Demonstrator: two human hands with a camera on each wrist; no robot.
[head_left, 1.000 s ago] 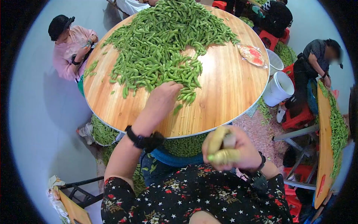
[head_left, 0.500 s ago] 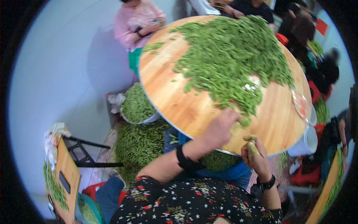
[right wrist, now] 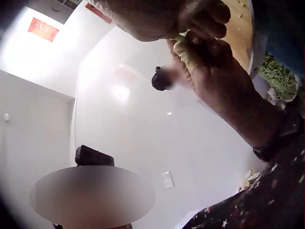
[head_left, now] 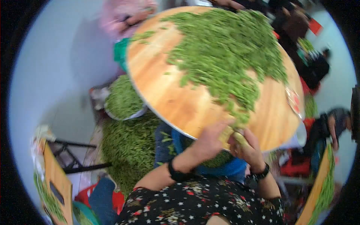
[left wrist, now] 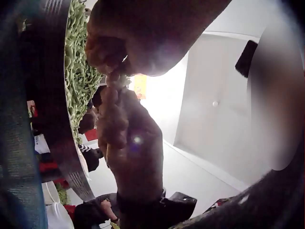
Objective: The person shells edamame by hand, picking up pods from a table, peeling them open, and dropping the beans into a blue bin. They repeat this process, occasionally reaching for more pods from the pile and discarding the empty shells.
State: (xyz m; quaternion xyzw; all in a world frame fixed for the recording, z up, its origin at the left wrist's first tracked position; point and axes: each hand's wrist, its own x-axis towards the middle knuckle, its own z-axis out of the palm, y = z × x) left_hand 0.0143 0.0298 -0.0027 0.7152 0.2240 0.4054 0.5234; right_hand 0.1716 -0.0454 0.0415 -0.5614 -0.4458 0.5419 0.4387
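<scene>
Close together over the near edge of the round wooden table (head_left: pixel 157 86), my left hand (head_left: pixel 210 140) and right hand (head_left: pixel 252 152) meet at the fingertips. Between them, a small green pod (right wrist: pixel 183 35) is pinched, mostly hidden by the fingers. A yellowish cover (right wrist: pixel 188 57) sheathes the left thumb, and the right hand wears a similar cover (head_left: pixel 240 139). Just beyond the fingertips, a big pile of green soybean pods (head_left: pixel 225 52) spreads across the tabletop. Both wrists carry black bands.
Below the hands is a blue tub (head_left: pixel 221 167). To the left are a full bucket of pods (head_left: pixel 125 99) and a floor heap (head_left: pixel 129 146). A plastic packet (head_left: pixel 293 99) lies at the table's right. Someone in pink (head_left: pixel 127 15) sits at the far left.
The head view has swung left. My left hand has come from the pods on the table to my right hand, which has moved forward to the table's edge.
</scene>
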